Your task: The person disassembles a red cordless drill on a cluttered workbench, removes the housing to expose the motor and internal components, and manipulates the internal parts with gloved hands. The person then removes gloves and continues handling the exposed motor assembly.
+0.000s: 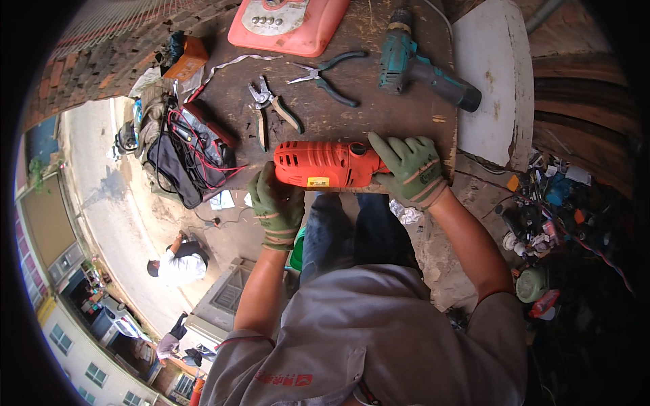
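A red power tool (325,164) with vent slots and a yellow label lies sideways at the near edge of the wooden table (332,122). My left hand (276,208), in a green glove, closes round its vented left end. At the other end, my gloved right hand (414,169) grips the narrower part, its fingers partly hiding it. What kind of power tool it is, I cannot tell. Beyond it lie cutting pliers with tan handles (274,111) and long-nose pliers (325,76), both spread. A teal cordless drill (413,64) rests at the back right.
A pink and white panel (291,24) is at the far edge. On the left sit a multimeter with red leads (206,128) and a black bag (176,169). A white board (493,81) flanks the table. Scrap (542,210) litters the right-hand ground. Other people (179,264) are off left.
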Demonstrator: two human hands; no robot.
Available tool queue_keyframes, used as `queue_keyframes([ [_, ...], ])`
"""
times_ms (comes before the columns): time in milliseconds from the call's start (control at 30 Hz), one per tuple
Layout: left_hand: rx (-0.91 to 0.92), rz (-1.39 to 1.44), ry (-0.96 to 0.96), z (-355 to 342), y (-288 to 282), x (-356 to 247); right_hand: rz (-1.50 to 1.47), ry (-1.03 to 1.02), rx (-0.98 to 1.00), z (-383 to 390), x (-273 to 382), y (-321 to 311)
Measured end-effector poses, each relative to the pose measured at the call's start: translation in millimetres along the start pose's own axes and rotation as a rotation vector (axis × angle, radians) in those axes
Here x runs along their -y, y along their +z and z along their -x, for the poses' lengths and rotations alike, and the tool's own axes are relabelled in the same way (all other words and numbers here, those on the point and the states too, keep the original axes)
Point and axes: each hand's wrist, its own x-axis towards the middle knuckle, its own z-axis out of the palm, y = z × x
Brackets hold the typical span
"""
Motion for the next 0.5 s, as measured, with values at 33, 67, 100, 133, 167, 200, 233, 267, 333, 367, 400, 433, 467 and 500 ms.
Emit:
queue_keyframes([
  [33,0.007,0.012,-0.019,1.0,0.4,2.5,-0.013,0.018,0.056,-0.6,0.1,-1.6],
  [67,0.013,0.020,-0.021,1.3,1.0,4.7,-0.026,0.035,0.113,-2.0,0.1,-4.9],
  [100,0.018,0.028,-0.025,0.9,2.0,6.8,-0.039,0.051,0.170,-3.9,0.0,-8.8],
  [133,0.025,0.036,-0.025,-1.7,2.5,8.8,-0.069,0.058,0.168,-6.3,-1.9,-14.1],
  [167,0.065,-0.018,-0.011,-10.4,-0.4,3.0,-0.097,0.058,0.169,-9.7,-6.3,-20.7],
  [200,0.104,-0.071,0.002,-20.5,-5.7,-3.9,-0.126,0.057,0.171,-14.5,-10.1,-27.7],
  [233,0.140,-0.126,0.012,-27.8,-9.3,-9.0,-0.171,0.088,0.168,-24.0,-12.2,-36.7],
  [267,0.143,-0.104,-0.015,-29.4,-9.2,-8.9,-0.220,0.116,0.164,-33.3,-14.1,-44.9],
  [333,0.152,-0.053,-0.061,-32.2,-7.2,-9.5,-0.245,0.151,0.223,-54.0,-15.8,-57.7],
  [367,0.124,-0.063,0.009,-30.5,-6.4,-7.7,-0.292,0.072,0.171,-66.1,-14.6,-55.5],
  [400,0.113,-0.059,0.018,-29.1,-6.7,-6.8,-0.277,0.010,0.173,-78.7,-11.1,-51.6],
  [433,0.105,-0.056,0.028,-27.5,-6.3,-5.9,-0.262,-0.048,0.175,-90.7,-6.6,-46.2],
  [467,0.101,-0.049,0.037,-25.9,-5.2,-5.3,-0.247,-0.103,0.180,-101.8,-1.7,-41.2],
  [500,0.088,-0.046,0.039,-26.0,-2.3,-4.6,-0.245,-0.112,0.216,-113.1,3.6,-35.7],
])
